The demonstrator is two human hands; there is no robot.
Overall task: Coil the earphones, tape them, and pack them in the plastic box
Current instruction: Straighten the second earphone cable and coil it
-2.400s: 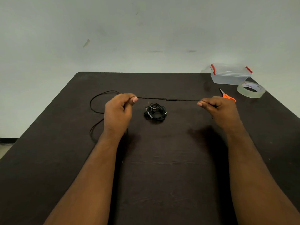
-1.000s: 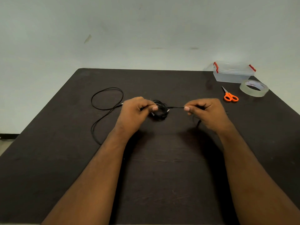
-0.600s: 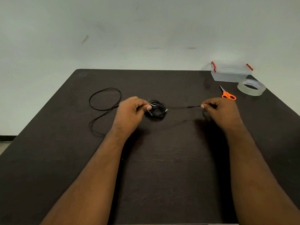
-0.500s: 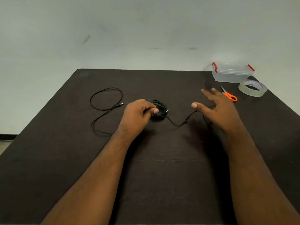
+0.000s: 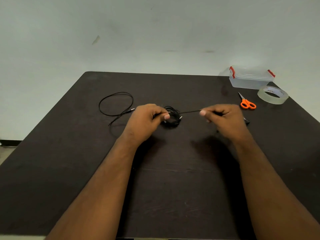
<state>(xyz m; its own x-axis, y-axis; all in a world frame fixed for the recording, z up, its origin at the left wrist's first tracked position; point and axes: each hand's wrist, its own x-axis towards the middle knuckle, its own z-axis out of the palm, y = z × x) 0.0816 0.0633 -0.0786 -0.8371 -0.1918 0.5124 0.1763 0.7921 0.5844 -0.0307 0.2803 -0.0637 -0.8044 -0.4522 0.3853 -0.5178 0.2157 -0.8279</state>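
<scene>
Coiling is the step in hand: the left hand point(image 5: 145, 120) and the right hand point(image 5: 225, 116) each pinch the black earphone cable point(image 5: 189, 111) between thumb and curled fingers, a short run of it taut between them above the middle of the tabletop point(image 5: 173, 187). Just behind the left thumb lies a small coiled bundle point(image 5: 171, 116) of black cable; whether it belongs to this wire I cannot tell. Slack loops point(image 5: 116, 104) with the plug trail toward the left edge. To do it well, I judge, keep the tension light, lay each turn the same size against the last, and feed slack from the left so it does not knot. At the far right corner wait the plastic box point(image 5: 251, 80), the tape roll point(image 5: 272, 96) and, just beside it, the scissors point(image 5: 247, 103).
</scene>
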